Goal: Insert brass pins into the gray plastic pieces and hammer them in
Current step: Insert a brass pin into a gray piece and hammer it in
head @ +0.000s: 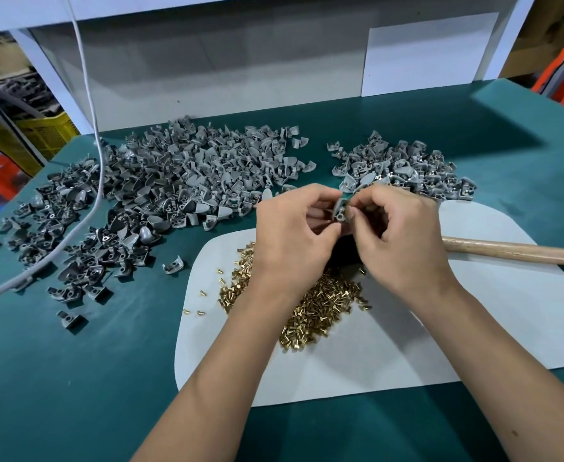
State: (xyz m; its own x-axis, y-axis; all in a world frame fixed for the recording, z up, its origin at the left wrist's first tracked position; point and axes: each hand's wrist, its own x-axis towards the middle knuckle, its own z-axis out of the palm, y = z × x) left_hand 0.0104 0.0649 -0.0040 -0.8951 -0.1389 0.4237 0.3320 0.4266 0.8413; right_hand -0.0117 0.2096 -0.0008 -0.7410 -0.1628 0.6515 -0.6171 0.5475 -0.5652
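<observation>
Head view: both forearms reach forward over the bench [73,378], wrists raised. Left hand [294,228] and right hand [404,235] meet fingertip to fingertip, fingers curled, together pinching one gray plastic piece [342,211] above the brass pins [324,305] heaped on a white mat [474,328].

Pins [320,305] lie on the mat [440,328], plastic pieces [173,181] heaped behind it.

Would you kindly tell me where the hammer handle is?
In the head view, the wooden hammer handle lies on the white mat, right of the right hand.
</observation>
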